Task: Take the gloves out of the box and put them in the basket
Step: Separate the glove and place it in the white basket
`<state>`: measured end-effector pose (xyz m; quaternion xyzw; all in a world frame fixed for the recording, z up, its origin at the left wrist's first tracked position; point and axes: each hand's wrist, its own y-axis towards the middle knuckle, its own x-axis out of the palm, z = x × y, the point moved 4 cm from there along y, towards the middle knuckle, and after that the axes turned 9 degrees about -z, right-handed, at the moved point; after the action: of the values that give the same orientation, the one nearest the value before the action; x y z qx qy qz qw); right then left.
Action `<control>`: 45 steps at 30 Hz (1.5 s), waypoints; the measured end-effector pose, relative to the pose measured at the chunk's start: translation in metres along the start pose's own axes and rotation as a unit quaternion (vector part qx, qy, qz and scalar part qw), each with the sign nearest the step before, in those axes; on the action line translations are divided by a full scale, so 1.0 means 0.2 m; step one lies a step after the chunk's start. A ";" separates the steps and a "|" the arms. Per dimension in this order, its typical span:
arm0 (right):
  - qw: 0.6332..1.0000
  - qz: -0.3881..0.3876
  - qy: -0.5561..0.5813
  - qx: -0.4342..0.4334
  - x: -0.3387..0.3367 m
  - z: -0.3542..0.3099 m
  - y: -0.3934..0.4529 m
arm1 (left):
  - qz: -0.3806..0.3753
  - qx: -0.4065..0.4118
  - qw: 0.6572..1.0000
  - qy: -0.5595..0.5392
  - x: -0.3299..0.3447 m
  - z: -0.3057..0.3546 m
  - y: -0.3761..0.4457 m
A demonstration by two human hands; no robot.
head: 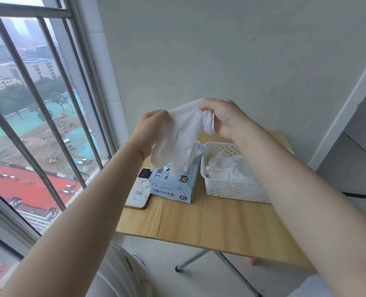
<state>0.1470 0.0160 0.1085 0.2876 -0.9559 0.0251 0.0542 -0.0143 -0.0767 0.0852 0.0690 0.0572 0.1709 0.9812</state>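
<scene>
Head view: both hands are raised above the table point(209, 228), pinching one white glove point(182, 136) by its cuff, the left hand point(151, 127) at one edge and the right hand point(224, 116) at the other, fingers curled round the material. Its fingertips dangle just over the blue glove box point(173, 185) (marked XL). Beside the box, the white basket point(231, 189) already holds crumpled gloves point(227, 168).

Box point(173, 185) on table point(209, 221), phone point(138, 192) touching its left, basket point(231, 189) right; gloves point(229, 170) in basket.
</scene>
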 end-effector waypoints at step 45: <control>0.975 0.027 -0.163 0.151 -0.37 0.32 -0.06 | -0.136 -0.107 0.960 0.220 0.21 -0.32 0.20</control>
<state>0.2083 0.0414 0.0367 0.2668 -0.9445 0.1229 -0.1472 0.0036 -0.0179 0.0249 -0.0839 0.2617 0.0517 0.9601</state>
